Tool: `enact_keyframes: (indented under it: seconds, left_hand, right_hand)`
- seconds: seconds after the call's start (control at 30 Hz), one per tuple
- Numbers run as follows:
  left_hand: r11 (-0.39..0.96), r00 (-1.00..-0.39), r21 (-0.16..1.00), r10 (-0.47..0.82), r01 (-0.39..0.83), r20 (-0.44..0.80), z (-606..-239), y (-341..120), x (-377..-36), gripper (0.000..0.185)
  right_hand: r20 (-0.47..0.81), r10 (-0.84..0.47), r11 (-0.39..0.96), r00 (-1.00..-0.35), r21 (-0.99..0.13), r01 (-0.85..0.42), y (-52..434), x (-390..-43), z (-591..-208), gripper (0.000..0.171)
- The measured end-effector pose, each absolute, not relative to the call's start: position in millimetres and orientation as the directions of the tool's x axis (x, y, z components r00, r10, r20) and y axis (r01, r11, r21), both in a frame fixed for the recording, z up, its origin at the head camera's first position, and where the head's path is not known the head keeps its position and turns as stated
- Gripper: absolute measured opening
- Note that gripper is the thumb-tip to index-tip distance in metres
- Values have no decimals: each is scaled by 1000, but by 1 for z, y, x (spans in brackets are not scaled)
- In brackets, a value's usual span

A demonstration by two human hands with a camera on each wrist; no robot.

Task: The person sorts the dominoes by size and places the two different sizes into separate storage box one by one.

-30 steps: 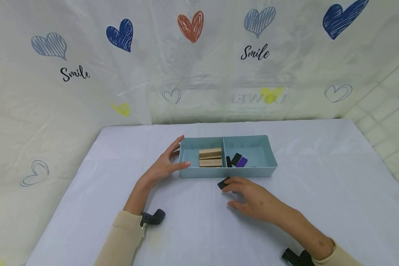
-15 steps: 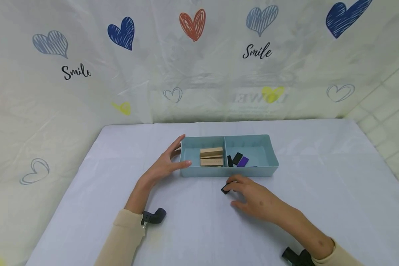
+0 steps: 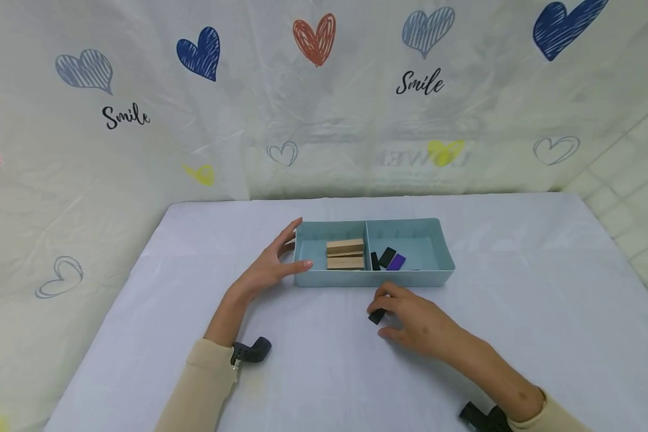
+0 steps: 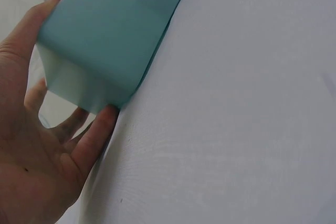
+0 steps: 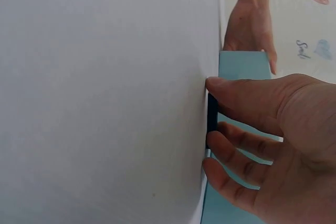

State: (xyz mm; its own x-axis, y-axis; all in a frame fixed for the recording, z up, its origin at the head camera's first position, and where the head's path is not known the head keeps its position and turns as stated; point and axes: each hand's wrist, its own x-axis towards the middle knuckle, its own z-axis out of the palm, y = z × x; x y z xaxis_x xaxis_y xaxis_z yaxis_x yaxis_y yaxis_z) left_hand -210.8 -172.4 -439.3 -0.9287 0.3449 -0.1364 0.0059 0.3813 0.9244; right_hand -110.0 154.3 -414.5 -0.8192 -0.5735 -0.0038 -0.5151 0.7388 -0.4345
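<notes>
A light blue box (image 3: 324, 279) with two compartments stands on the table. My left hand (image 3: 267, 267) grips its left end, thumb on the front rim and fingers around the end wall; the left wrist view shows the fingertips low against that end. In front of the box, my right hand (image 3: 422, 324) has its fingers curled over a small black block (image 3: 376, 318) at the tabletop. The right wrist view shows the block between thumb and fingertips, partly covered. Pale wooden blocks (image 3: 345, 263) lie in the left compartment; black blocks (image 3: 387, 257) and a purple block (image 3: 396, 262) lie in the right one.
A white cloth covers the table (image 3: 302, 372). Behind it hangs a white sheet (image 3: 356, 102) printed with hearts. Each wrist wears a small black camera (image 3: 252, 350), close above the tabletop.
The black block has slid right and toward me under my right fingers, away from the box. My left hand and the box stay in place; the head view has shifted slightly.
</notes>
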Motion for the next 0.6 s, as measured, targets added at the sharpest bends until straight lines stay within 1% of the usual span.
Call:
enact_keyframes:
  seconds: [0.13,0.27,0.6]
  left_hand:
    - [380,-929,925,343,1,-139,-437,-172,-210,92]
    - [378,-929,926,342,-1,-141,-437,-171,-210,91]
    - [379,-928,926,346,4,-138,-440,-172,-212,93]
  right_hand:
    - [-7,-555,743,-832,-453,-493,155,-109,-415,27]
    - [-15,-545,746,-838,-465,-477,156,-108,-415,26]
    - [29,-586,718,-809,-443,-537,158,-108,-414,27]
